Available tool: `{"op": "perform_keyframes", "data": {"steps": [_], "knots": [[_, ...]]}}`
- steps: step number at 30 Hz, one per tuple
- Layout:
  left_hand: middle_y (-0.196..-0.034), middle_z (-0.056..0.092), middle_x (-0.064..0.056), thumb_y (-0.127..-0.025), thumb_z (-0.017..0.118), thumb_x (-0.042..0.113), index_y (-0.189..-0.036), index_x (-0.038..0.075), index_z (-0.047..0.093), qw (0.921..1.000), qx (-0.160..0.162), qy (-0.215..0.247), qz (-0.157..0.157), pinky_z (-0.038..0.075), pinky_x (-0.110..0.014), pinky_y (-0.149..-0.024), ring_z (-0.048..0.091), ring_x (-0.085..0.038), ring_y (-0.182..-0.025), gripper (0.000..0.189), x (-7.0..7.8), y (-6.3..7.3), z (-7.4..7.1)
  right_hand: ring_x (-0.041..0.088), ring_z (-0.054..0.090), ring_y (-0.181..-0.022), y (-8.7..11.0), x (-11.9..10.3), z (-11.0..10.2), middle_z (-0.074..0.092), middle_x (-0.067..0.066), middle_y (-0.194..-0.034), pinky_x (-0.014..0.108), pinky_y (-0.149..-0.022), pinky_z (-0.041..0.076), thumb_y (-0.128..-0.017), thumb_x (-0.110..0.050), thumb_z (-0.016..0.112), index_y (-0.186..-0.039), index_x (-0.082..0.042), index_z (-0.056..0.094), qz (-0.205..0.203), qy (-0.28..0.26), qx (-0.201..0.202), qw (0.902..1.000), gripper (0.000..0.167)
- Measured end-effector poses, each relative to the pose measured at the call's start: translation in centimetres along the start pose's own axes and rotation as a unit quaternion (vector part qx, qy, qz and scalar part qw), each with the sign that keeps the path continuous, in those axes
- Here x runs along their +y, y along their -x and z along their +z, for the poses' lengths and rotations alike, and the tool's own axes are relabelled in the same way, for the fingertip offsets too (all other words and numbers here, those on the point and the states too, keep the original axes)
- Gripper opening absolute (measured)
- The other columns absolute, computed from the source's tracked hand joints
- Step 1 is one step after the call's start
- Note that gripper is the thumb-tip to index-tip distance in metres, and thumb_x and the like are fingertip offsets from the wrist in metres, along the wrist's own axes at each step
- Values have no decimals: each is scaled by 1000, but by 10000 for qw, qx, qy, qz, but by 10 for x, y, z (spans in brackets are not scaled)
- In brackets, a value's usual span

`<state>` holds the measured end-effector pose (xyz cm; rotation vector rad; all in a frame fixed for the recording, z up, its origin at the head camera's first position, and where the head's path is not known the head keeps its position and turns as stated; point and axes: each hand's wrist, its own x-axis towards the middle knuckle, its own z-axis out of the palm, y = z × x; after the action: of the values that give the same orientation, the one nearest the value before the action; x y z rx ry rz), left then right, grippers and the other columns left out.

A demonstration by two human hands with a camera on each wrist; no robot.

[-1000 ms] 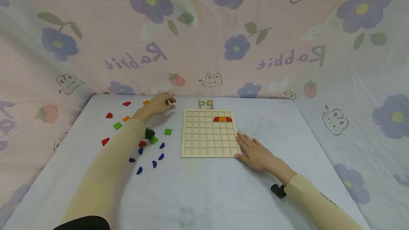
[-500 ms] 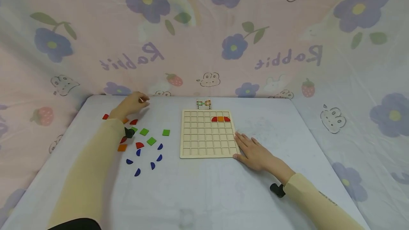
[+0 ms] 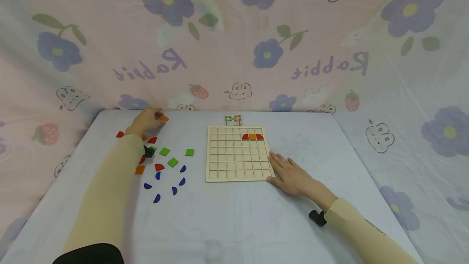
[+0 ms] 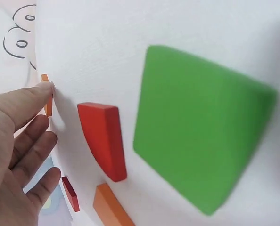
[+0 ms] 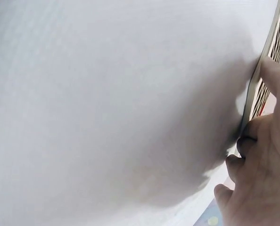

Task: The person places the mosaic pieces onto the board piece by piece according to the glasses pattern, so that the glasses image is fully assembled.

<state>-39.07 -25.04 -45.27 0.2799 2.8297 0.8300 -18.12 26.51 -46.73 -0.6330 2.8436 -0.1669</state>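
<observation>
At the far left of the table my left hand pinches an orange square tile at its fingertips. In the left wrist view the thumb lies across that orange tile, and the other fingers are bent. A wooden grid board lies in the middle of the table. Two red rounded pieces sit in one of its upper rows, with an orange square between them. My right hand rests against the board's right edge, fingers straight; the right wrist view shows its fingertips at the board's side.
Left of the board lie green squares, red rounded pieces, orange squares and several blue half-circles. A small card with a bow pattern lies behind the board. A printed cloth hangs at the table's back edge.
My left hand has moved left to the back of the scattered pieces, and the orange tile now shows at its fingertips. The right hand stays at the board.
</observation>
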Motion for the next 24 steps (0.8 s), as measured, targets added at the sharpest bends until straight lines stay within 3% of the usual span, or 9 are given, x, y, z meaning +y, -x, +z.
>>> {"op": "perform_keyframes", "data": {"steps": [16,24], "knots": [[-136,55,-31,-103,63,15,-136,-9,57,9994,-70,-340,-16,40,-62,-111,52,-47,-125,41,6,2,1,41,21,-156,0,-1,-1,18,17,-172,65,-122,20,-107,-47,53,-163,1,24,20,-18,-6,10000,78],[-137,56,-30,-102,63,13,-134,-9,60,9998,15,-198,98,41,-60,-110,53,-46,-124,39,9,7,4,41,21,-156,0,0,0,19,17,-171,65,-122,20,-107,-47,52,-163,1,24,39,-33,-10,10000,79]]}}
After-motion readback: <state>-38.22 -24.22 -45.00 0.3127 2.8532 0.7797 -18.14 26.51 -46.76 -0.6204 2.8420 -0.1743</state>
